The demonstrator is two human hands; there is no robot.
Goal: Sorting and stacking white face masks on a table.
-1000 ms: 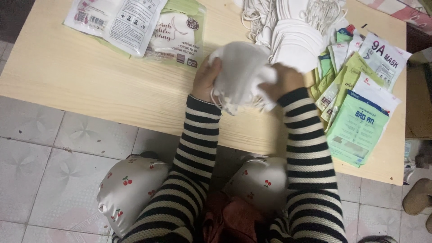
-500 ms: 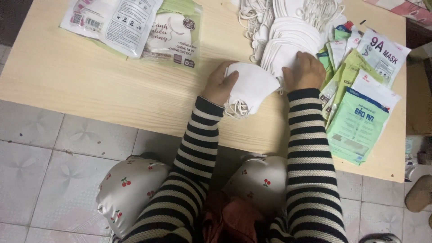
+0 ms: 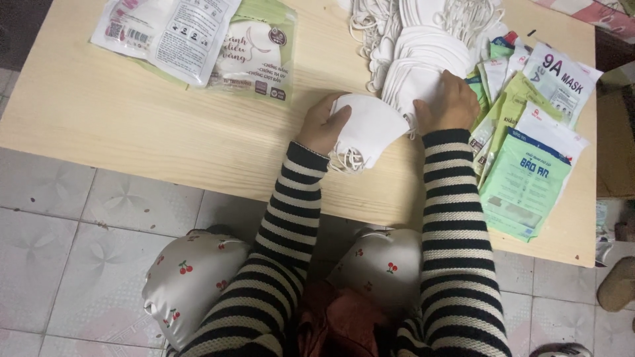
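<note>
On the pale wooden tabletop [image 3: 165, 125], the left hand [image 3: 322, 124] grips a white mask stack [image 3: 367, 129] at centre, the right hand [image 3: 450, 102] presses flat on the mask pile [image 3: 423, 56] at one o'clock — loose ear loops could snag, dragging masks off the edge.

Light wooden table [image 3: 165, 125]: carries a pile of white face masks [image 3: 423, 46], green packets [image 3: 529, 185] at right, and printed packets [image 3: 198, 39] at upper left.

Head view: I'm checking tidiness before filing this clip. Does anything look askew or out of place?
Mostly orderly. The green packets at the right are fanned unevenly, and the lowest one sticks out past the wooden table's front edge. Elastic loops dangle from the white masks in the left hand. Nothing looks spilled or damaged.
</note>
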